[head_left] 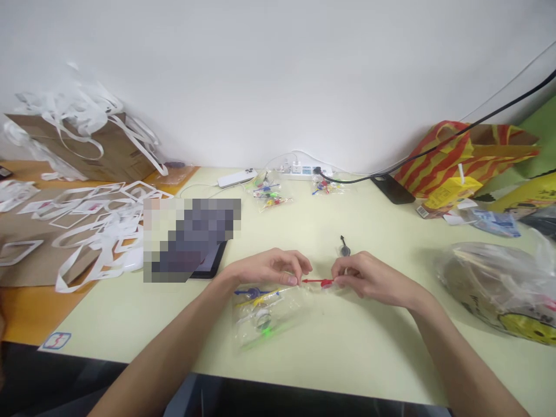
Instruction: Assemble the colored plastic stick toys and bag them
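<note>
My right hand (369, 278) pinches a small red arrow-shaped plastic piece (324, 282) by its right end, and its thin tip points left. My left hand (280, 267) has thumb and fingers curled together just off that tip; what they hold, if anything, I cannot make out. Below the left hand lies a clear plastic bag (286, 310) with a blue arrow piece (254, 293), a yellow one and a bright green one inside, plus a round pale part. Just behind my right hand is a black arrow piece (344, 248) on the table (369, 359).
Small bags of coloured pieces (270, 190) and a power strip (304, 169) lie along the wall. A tablet (212, 263) is at left, beside white straps (99, 231). To the right are a yellow drink carton (454, 196), a striped bag (469, 156) and a plastic-wrapped bundle (490, 289).
</note>
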{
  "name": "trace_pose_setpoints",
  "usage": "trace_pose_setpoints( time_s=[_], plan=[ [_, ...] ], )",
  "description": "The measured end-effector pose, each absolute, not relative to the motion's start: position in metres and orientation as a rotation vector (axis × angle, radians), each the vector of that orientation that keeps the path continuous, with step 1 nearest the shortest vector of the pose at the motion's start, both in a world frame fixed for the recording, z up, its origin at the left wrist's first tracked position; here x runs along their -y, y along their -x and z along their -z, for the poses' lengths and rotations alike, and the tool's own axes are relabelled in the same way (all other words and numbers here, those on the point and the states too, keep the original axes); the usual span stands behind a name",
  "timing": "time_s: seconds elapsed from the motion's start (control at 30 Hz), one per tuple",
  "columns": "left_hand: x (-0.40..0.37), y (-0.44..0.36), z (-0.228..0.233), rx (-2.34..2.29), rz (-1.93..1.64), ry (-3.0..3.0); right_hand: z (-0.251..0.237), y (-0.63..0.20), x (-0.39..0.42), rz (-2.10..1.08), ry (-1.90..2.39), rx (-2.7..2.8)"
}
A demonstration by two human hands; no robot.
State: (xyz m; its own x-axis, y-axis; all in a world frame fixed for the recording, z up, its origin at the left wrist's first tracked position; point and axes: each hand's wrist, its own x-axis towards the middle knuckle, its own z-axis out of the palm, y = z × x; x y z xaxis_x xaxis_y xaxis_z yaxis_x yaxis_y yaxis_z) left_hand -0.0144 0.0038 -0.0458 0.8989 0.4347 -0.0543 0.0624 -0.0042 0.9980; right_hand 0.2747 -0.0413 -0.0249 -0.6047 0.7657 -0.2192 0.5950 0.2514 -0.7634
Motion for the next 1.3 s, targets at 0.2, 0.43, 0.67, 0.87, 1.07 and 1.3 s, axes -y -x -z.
trace_pose_setpoints(
  time_s=[0.2,0.43,0.67,0.87,1.07,1.3],
  plan=[
    [-0.004,0.014,0.047,-0.416,-0.314,-1.573,0.029,-0.254,0.045,-1.197,1.154,2.323],
    [-0.005,0.014,0.047,-0.408,-0.314,-1.567,0.040,-0.231,0.055,-1.225,1.022,2.254],
    [-0.005,0.014,0.048,-0.427,-0.316,-1.568,0.063,-0.205,0.066,-1.083,0.988,2.144],
    [-0.004,0.014,0.046,-0.426,-0.312,-1.581,0.075,-0.194,0.069,-1.073,0.843,2.119],
    [-0.005,0.014,0.047,-0.416,-0.320,-1.588,0.063,-0.200,0.068,-1.084,0.772,2.226],
    [-0.005,0.013,0.047,-0.421,-0.312,-1.583,0.051,-0.209,0.065,-1.032,0.913,2.313]
  ],
)
